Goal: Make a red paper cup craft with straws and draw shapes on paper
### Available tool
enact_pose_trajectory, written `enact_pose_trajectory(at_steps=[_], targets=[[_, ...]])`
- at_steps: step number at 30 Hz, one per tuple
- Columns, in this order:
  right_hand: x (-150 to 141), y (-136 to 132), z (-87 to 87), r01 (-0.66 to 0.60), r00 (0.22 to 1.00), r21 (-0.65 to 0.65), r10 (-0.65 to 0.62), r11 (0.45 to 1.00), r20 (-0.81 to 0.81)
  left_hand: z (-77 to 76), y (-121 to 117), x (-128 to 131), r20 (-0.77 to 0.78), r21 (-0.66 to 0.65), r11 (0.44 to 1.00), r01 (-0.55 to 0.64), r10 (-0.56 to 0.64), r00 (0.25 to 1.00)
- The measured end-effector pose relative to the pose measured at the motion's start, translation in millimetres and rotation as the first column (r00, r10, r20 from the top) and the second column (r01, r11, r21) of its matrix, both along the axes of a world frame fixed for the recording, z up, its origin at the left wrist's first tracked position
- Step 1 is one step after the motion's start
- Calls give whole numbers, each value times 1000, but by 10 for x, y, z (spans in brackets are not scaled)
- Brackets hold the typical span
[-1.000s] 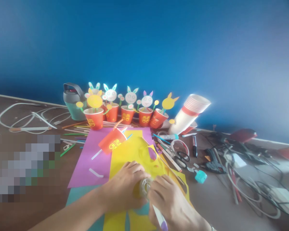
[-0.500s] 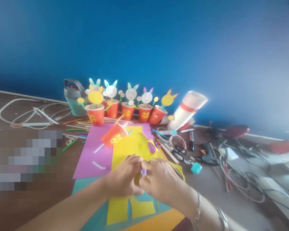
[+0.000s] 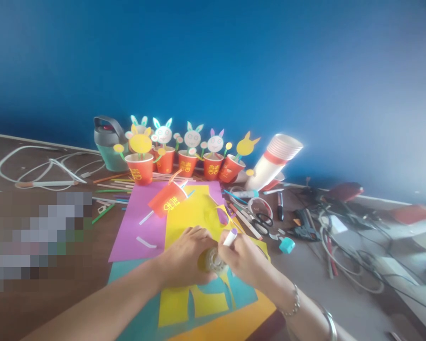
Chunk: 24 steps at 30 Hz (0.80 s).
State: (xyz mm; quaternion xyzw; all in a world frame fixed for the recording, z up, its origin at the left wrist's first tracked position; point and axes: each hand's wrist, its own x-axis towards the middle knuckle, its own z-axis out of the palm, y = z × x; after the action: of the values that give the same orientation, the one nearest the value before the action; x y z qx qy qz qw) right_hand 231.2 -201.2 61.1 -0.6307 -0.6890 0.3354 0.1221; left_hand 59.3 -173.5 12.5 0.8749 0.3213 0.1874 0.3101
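Note:
My right hand is closed around a white marker with a purple end pointing up and away. My left hand is wrapped around a round yellowish object with a pale, ring-shaped end. Its kind cannot be made out, as the fingers cover much of it. Both hands are close together above yellow paper with cut-out gaps. Beyond them a red paper cup with straws stuck through it lies on its side across purple paper and yellow paper.
Several red cups with paper animal heads stand along the blue wall. Beside them are a stack of white cups and a teal flask. To the right lie scissors, a glue gun and tangled cables. Loose straws lie left.
My right hand has turned and shifted slightly right, so the white marker's length now shows. The round object in my left hand has come into view.

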Motion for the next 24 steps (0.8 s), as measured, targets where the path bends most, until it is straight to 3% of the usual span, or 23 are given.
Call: enact_pose_trajectory(at_steps=[6,11,14,16,19,22,24], targets=[[69,-167,-83,-6,993,180,27,984,-115,-3,-19,4,15,-17,1000,-14,15,1000],[91,-245,-165,-92,991,411,124,907,-53,-27,-32,-1,26,-2,1000,-19,19,999],[73,-262,-177,-127,990,475,141,871,6,-46,-35,3,36,9,1000,-22,21,999],[85,-249,-152,-89,993,429,113,899,-31,-54,-33,3,43,10,1000,-26,25,999],[184,-176,-79,103,948,211,-32,972,-317,-37,-27,-3,45,-17,999,-35,35,998],[333,-54,-33,280,804,114,-167,953,-570,20,-28,-11,45,-55,998,-37,39,998],[399,33,-66,334,800,165,-187,928,-570,62,-35,-14,35,-73,997,-36,39,999]])
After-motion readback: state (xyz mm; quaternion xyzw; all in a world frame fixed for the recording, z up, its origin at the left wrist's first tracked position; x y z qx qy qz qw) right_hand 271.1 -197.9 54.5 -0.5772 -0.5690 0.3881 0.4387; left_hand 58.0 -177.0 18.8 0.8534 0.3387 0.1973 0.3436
